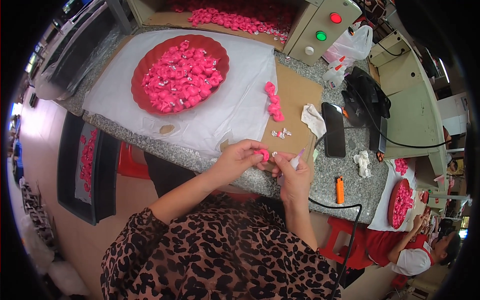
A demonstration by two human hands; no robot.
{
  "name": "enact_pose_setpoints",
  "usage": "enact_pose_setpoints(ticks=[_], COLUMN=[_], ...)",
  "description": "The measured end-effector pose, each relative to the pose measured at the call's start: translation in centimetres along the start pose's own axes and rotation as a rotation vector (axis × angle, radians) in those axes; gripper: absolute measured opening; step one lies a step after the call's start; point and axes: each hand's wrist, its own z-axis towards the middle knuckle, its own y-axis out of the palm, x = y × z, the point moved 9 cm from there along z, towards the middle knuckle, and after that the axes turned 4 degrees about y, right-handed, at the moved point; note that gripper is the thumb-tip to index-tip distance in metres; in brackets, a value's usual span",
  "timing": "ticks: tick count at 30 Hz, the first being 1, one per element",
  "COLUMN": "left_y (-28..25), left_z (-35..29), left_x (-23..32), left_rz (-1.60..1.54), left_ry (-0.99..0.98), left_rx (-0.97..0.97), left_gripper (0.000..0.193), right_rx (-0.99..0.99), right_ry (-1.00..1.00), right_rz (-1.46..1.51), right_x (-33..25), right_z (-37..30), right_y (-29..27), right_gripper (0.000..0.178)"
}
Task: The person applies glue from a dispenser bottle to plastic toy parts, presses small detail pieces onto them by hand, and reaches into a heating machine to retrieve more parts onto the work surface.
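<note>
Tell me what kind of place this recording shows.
Most likely a small workshop for hand assembly. A red basin heaped with pink pieces sits on the stone worktop, a control box with coloured buttons stands behind, and a co-worker has a similar basin alongside.

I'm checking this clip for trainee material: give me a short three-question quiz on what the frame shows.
1. True or false: the left hand pinches a small pink piece at its fingertips.
2. What does the right hand hold? A) an orange lighter B) a small squeeze bottle C) a phone
3. Fill in: the loose pink pieces lie heaped in a red ____ on the white sheet.

Key: 1 true; 2 B; 3 bowl.
</note>
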Motion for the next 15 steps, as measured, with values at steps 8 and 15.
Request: enact_pose_setpoints(ticks=[8, 15], left_y=[-0.2, -0.2], left_z=[0.1, 0.0], left_x=[-0.2, -0.2], left_rz=[-0.05, -0.002], left_ry=[0.022, -0.002], left_rx=[0.027, 0.026], left_gripper=[0.017, 0.018], right_rx=[0.097, 0.022], right_ry=[-0.152, -0.19], right_rz=[-0.024, -0.035], right_x=[0.1, -0.5], right_z=[-0.8, -1.0], right_y=[-0.1, 0.6], right_gripper=[0.011, 0.011])
